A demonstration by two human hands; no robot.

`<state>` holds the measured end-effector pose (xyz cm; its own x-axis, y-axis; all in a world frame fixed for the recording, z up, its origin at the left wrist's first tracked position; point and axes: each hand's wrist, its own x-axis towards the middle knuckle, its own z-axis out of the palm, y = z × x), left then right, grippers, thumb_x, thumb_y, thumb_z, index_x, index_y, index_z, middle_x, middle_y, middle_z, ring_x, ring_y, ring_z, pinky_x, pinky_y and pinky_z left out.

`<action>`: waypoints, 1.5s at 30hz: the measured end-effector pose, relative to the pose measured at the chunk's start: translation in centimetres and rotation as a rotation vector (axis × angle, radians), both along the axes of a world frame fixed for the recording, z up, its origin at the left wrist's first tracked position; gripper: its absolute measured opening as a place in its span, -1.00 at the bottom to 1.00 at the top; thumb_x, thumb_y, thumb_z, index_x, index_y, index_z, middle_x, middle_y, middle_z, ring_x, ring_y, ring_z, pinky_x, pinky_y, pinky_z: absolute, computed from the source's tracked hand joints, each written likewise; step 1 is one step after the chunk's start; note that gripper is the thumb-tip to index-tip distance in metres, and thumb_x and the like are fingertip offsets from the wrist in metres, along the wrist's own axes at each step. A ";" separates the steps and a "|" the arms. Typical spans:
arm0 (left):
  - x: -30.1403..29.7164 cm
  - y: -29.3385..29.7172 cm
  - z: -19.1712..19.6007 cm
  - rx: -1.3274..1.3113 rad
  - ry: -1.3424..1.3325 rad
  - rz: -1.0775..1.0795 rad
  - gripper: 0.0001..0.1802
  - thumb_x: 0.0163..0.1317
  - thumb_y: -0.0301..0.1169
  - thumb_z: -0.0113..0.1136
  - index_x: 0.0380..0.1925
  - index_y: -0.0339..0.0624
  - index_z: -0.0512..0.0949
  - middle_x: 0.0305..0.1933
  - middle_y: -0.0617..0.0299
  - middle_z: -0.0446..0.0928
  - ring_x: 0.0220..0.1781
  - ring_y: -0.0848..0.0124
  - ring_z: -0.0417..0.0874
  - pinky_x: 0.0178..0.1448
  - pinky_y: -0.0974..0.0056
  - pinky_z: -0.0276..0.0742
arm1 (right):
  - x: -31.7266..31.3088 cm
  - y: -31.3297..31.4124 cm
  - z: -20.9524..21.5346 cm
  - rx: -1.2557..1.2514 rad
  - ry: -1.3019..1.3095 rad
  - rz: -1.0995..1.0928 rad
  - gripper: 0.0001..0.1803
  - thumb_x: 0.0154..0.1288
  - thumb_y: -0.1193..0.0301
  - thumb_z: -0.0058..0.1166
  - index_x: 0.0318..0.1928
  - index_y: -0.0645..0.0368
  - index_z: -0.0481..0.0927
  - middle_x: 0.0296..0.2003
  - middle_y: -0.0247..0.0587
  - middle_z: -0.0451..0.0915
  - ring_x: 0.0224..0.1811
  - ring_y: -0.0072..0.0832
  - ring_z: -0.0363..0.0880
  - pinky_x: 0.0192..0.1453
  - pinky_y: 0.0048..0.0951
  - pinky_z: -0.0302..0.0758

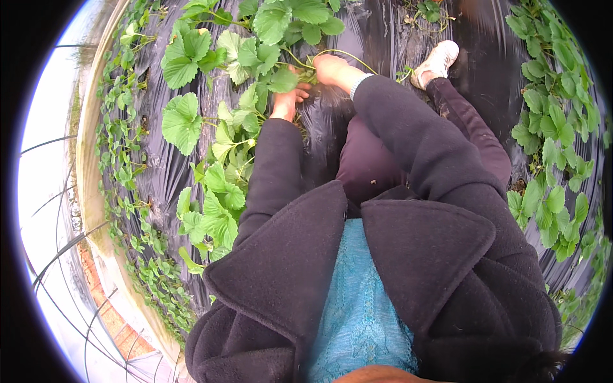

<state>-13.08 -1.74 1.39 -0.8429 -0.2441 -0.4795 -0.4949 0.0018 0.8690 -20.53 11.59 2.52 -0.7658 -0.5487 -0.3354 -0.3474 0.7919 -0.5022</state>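
Both my hands are at the base of a strawberry plant (271, 22) in the row in front of me. My left hand (285, 104) reaches in from the left, partly under a leaf, its visible fingers stretched out and apart beside the stems. Just to its right, my right hand (332, 69) is bent down with its back toward me and looks closed. Its fingertips are hidden among the stems, so what they grip does not show. A thin strawberry runner (350, 55) arches over the right hand.
Black plastic mulch (316, 127) covers the bed. More strawberry plants (220, 210) stand close along my left arm, and another row (549, 127) lies right. My white shoe (437, 62) rests in front, right of my hands. Thin dark hoops (57, 252) curve at the far left.
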 end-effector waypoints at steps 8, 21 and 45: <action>0.1 0.3 0.0 -0.027 0.016 0.041 -0.46 0.23 0.09 -0.18 -0.16 -0.21 0.38 -0.53 0.17 0.51 -0.72 0.53 0.42 -0.68 0.51 0.23 | -0.3 0.9 -2.1 -0.199 0.020 0.102 -0.76 -0.01 0.44 -0.07 -0.31 0.26 0.55 -0.30 0.08 0.54 -0.17 -0.09 0.51 -0.11 -0.21 0.42; 0.1 2.5 0.5 -0.269 0.162 0.041 -0.51 0.07 0.07 0.09 -0.37 -0.19 0.46 -0.63 0.29 0.42 -0.74 0.56 0.33 -0.65 0.46 0.22 | -0.2 1.6 -2.0 -0.142 0.190 0.109 -0.81 0.00 0.44 -0.04 -0.37 0.25 0.57 -0.35 0.04 0.56 -0.24 -0.13 0.55 -0.17 -0.23 0.46; 0.5 1.5 -0.3 -0.189 0.066 0.026 -0.47 0.21 0.10 -0.16 -0.19 -0.14 0.47 -0.57 0.27 0.46 -0.73 0.59 0.35 -0.65 0.52 0.22 | 0.4 2.6 -1.9 -0.350 0.205 -0.327 -0.77 0.02 0.34 -0.01 -0.42 0.25 0.57 -0.47 0.00 0.57 -0.42 -0.18 0.56 -0.30 -0.27 0.46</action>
